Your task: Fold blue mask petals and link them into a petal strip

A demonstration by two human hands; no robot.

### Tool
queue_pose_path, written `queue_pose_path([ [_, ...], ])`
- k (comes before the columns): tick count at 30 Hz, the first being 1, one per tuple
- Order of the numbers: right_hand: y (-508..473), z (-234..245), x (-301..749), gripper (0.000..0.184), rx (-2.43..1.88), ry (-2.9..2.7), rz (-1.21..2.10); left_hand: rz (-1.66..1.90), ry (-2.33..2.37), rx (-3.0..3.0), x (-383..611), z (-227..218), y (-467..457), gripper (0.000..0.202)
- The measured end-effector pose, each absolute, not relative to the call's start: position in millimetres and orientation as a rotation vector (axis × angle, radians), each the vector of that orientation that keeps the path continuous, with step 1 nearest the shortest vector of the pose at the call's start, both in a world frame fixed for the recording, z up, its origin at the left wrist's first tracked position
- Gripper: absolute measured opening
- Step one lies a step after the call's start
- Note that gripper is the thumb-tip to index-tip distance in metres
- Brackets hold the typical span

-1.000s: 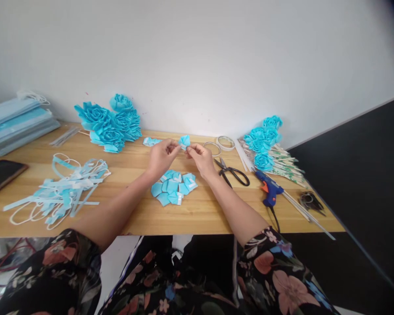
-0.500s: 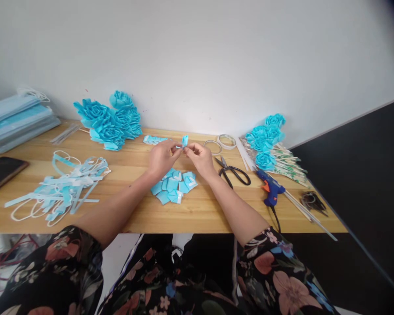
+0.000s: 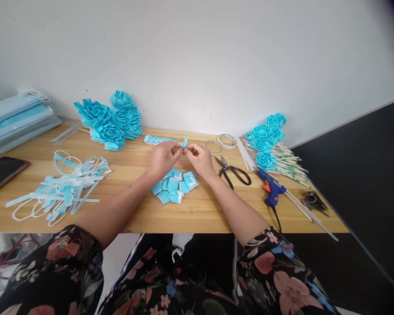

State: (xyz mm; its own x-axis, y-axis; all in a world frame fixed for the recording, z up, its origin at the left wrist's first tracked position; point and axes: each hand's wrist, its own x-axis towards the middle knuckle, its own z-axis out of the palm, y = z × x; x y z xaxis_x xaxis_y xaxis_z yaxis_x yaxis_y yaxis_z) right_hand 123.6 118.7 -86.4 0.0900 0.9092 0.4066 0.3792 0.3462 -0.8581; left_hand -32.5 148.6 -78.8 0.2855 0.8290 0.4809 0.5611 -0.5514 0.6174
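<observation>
Between my two hands, above the wooden table, a small light-blue fabric piece is pinched at its lower end, its narrow tip pointing up. My left hand grips it with thumb and forefinger from the left. From the right my right hand pinches it too, fingertips almost meeting the left ones. Below the hands lies a loose pile of similar blue pieces, some with white edges. A folded row of blue pieces sits behind my left hand, partly covered by it.
Right of my hands lie tape rolls, black-handled scissors and a blue glue gun. Blue fabric flowers stand at left and right. Cut straps, a phone and packed face masks occupy the left side.
The blue piece between my fingertips looks narrower and more turned or folded than before. Both hands stay in nearly the same place.
</observation>
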Motion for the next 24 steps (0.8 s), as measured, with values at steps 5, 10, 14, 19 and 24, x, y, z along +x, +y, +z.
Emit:
queue_pose_path([
  [5, 118.9, -86.9, 123.4, 0.016, -1.248, -1.494, 0.591, 1.146, 1.253, 2.239, -33.1, -81.0, 149.8, 0.021],
  [10, 119.5, -86.9, 123.6, 0.016, -1.237, -1.494, 0.602, 1.145, 1.238, 2.231, -33.4, -81.3, 150.2, 0.022],
  [14, 119.4, -86.6, 123.8, 0.016, -1.243, -1.500, 0.606, 1.133, 1.251, 2.197, -33.0, -80.9, 150.6, 0.022],
  [19, 119.2, -86.7, 124.2, 0.017, -1.241, -1.494, 0.607, 1.142, 1.213, 2.163, -33.2, -80.5, 151.5, 0.022],
  [24, 119.1, -86.5, 123.7, 0.017, -1.243, -1.499, 0.606, 1.147, 1.181, 2.163, -33.6, -78.1, 150.1, 0.021],
])
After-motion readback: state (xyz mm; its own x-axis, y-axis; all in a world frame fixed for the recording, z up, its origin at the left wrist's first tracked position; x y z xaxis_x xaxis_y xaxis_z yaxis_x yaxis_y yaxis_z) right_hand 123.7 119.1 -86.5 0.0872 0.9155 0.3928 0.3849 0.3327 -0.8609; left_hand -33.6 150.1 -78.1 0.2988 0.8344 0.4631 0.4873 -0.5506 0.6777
